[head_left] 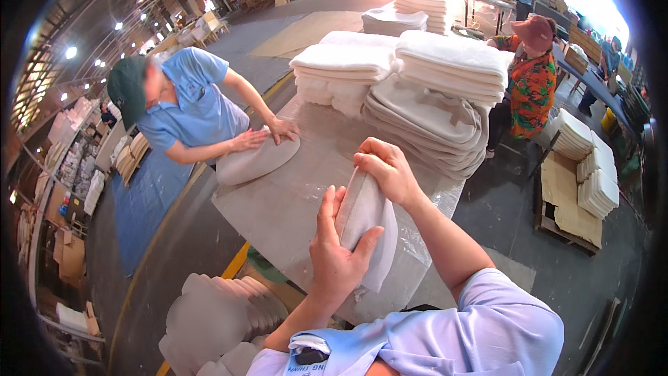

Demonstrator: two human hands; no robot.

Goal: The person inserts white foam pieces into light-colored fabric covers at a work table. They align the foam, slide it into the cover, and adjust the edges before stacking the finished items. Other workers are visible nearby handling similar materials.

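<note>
A light grey, fabric-covered cushion [370, 226] is tilted up on its edge over the table, close in front of me. My right hand [387, 170] closes on its upper end, thumb and fingers pinching the edge. Lower on the left side, my left hand [339, 254] cups the cushion, with the thumb across one face and the fingers along the other side. Behind it lies a pile of folded grey covers [424, 125]. White pads [452, 63] are stacked on top of that pile, and another white stack [342, 59] stands beside it.
The table [278, 219] has a plastic-like sheet on it. Across it at left, a co-worker [191, 104] presses both hands on a similar cushion [261, 161]. Rounded cushions [216, 317] are piled low at left. A pallet [567, 202] with white pads stands right; another person [532, 90] is beyond.
</note>
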